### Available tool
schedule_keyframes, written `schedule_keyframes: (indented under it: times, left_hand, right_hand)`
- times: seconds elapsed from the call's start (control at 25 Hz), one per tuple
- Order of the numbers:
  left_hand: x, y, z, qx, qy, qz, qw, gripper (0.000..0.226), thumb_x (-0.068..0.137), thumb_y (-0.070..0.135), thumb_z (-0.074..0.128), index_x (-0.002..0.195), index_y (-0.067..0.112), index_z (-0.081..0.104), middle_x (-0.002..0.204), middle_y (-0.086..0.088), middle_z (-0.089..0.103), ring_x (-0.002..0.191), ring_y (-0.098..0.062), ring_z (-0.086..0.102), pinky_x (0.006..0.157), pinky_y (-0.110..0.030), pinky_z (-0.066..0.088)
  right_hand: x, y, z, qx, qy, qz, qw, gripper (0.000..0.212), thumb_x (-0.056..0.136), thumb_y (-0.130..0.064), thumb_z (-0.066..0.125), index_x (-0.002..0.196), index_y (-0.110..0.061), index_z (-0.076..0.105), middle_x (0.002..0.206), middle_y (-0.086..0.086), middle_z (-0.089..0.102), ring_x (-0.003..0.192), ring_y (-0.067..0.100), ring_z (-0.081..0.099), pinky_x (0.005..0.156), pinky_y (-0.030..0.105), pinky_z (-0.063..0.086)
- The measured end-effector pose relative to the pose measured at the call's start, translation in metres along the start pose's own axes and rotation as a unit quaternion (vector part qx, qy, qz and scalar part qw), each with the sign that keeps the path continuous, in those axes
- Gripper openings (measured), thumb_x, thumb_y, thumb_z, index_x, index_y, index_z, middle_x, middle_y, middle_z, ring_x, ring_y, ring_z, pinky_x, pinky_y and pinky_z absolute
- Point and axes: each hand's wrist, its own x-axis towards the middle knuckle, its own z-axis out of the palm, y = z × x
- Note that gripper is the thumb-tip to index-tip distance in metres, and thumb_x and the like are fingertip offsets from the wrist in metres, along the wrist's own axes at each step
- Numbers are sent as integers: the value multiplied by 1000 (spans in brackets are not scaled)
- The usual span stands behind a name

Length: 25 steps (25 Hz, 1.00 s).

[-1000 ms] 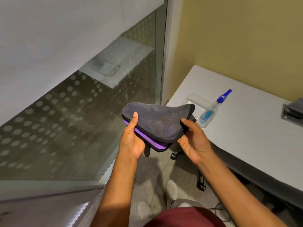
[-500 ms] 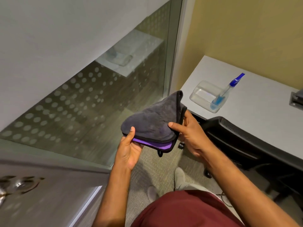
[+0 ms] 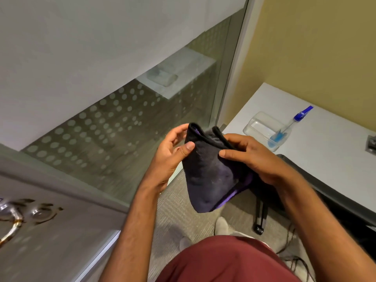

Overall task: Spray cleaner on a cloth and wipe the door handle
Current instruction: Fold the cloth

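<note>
Both my hands hold a folded dark grey cloth (image 3: pixel 209 176) with a purple underside, in front of my chest. My left hand (image 3: pixel 173 157) pinches its left edge with the thumb on top. My right hand (image 3: pixel 252 159) grips its right side, fingers over the black hem. The cloth hangs tilted, its lower corner pointing down. The spray bottle (image 3: pixel 284 133), clear with blue liquid and a blue nozzle, leans on the white desk to the right, nobody touching it. A metal door handle (image 3: pixel 10 226) shows at the lower left edge, on the grey door.
A clear plastic tray (image 3: pixel 258 127) sits on the white desk (image 3: pixel 325 155) beside the bottle. A black office chair (image 3: pixel 305 180) stands under the desk edge. A frosted, dotted glass panel (image 3: pixel 105 127) fills the left. Cables lie on the carpet at the lower right.
The view has swung left and down, bringing the door handle further in. The cloth has turned from lying flat to hanging on edge, and my hands have shifted their grip.
</note>
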Motion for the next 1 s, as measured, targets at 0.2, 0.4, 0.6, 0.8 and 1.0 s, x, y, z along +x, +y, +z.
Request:
schedule_keyframes:
  times: [0.2,0.4,0.6,0.8,1.0]
  left_hand:
    - [1,13,3,-59,-43,-24,997,13,85,28,80,97,30,78,124,-3,78,116,-15,70,97,-24,54]
    - [15,19,12,-94,-21,-9,995,7,92,18,77,93,25,78,136,-11,72,131,-26,67,101,-27,54]
    - [30,25,20,-62,-61,-69,994,28,88,10,72,115,12,81,134,-7,73,129,-20,67,102,-26,55]
    - [37,26,28,38,-36,-89,995,9,84,23,79,88,18,87,88,-3,81,82,-8,72,73,-19,57]
    - [48,22,44,-5,121,-54,991,15,81,32,83,76,17,84,74,3,77,65,-4,66,57,-19,54]
  right_hand:
    - [11,-8,-5,-20,-69,1,997,31,96,-19,71,126,-17,71,117,2,77,108,18,75,87,21,57]
    - [15,1,-25,26,-20,38,999,16,103,-18,62,119,-16,64,108,12,76,94,22,74,79,27,60]
    - [27,4,-34,32,-17,47,998,5,104,-15,59,107,-15,63,95,16,71,83,21,68,73,29,55]
    - [36,11,-39,53,-35,62,996,3,103,-17,63,105,-15,61,95,25,63,86,34,58,70,35,49]
    - [32,27,-54,189,9,6,982,11,104,-23,60,106,-15,67,126,6,74,119,22,70,93,27,58]
